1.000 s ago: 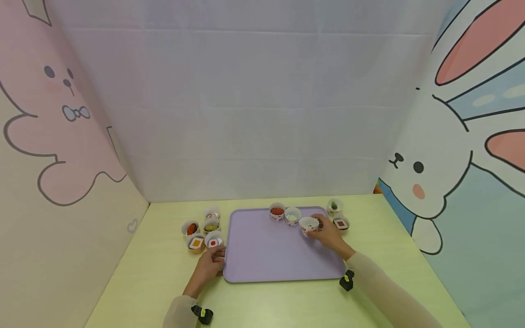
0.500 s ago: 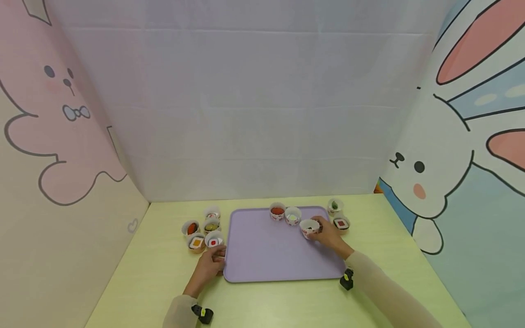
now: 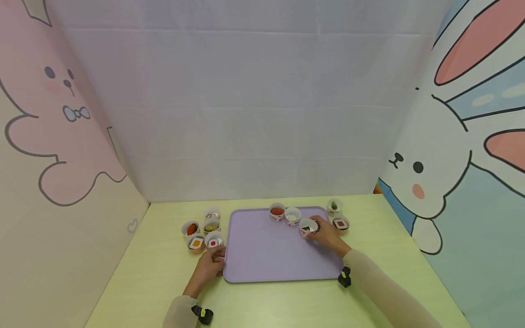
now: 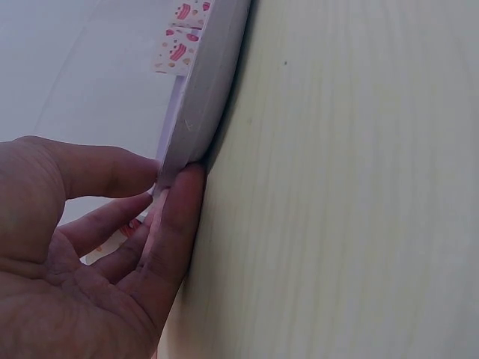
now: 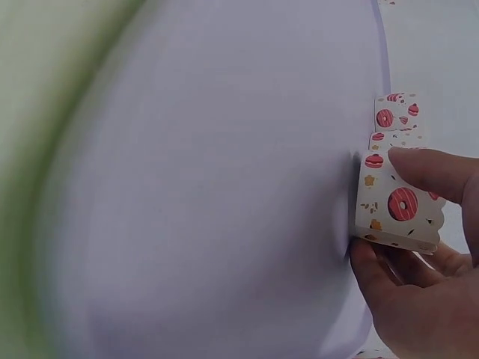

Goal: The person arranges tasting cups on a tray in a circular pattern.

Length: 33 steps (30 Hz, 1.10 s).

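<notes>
A donut-print paper cup (image 3: 304, 231) with something dark inside is sitting over the far right part of the lilac tray (image 3: 266, 255), its base meeting or nearly meeting the surface; which, I cannot tell. The right hand (image 3: 328, 234) is pinching it between thumb and fingers by its outer wall, probably so that the opening is staying upright and its contents undisturbed. The cup is lying at these fingertips, to the left of the palm. Just left and farther back, a cup with pale filling (image 3: 292, 222) and a cup with red filling (image 3: 277, 217) are standing along the far edge. The left hand (image 3: 208, 266) is pinching the tray's left rim, apparently steadying it. Beyond that rim, a cluster of five paper cups (image 3: 211, 228) is standing on the table (image 3: 139, 278); two more cups (image 3: 341, 226) are waiting at the right.
</notes>
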Each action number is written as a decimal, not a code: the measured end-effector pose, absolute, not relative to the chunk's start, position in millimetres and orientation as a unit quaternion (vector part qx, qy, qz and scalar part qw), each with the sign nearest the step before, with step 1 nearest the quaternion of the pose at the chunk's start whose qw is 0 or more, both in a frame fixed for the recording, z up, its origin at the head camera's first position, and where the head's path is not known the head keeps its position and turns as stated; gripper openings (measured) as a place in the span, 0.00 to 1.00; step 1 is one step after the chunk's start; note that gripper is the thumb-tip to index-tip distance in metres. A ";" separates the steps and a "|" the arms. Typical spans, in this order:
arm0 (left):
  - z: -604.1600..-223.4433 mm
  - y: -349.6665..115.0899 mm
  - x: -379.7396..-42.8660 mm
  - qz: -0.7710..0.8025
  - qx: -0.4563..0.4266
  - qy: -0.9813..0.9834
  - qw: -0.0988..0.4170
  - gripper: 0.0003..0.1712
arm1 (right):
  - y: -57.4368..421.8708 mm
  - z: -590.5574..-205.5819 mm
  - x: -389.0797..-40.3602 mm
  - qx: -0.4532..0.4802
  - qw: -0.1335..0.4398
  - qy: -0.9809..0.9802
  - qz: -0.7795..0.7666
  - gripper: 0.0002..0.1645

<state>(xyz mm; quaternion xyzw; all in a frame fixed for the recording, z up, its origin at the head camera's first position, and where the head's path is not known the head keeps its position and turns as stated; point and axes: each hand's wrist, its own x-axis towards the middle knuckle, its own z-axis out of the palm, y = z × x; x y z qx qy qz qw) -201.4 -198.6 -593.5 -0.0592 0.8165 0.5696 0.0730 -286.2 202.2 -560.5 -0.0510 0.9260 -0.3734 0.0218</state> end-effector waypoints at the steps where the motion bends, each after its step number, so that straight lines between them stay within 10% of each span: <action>1: -593.8 -198.7 -201.5 0.570 -0.059 0.816 0.073 0.28 | 201.6 -559.6 -286.1 -0.047 0.024 0.926 -0.375 0.39; 33: -595.2 -198.3 -200.5 0.573 -0.056 0.815 0.065 0.28 | 205.7 -554.3 -291.7 -0.047 0.055 0.888 -0.455 0.43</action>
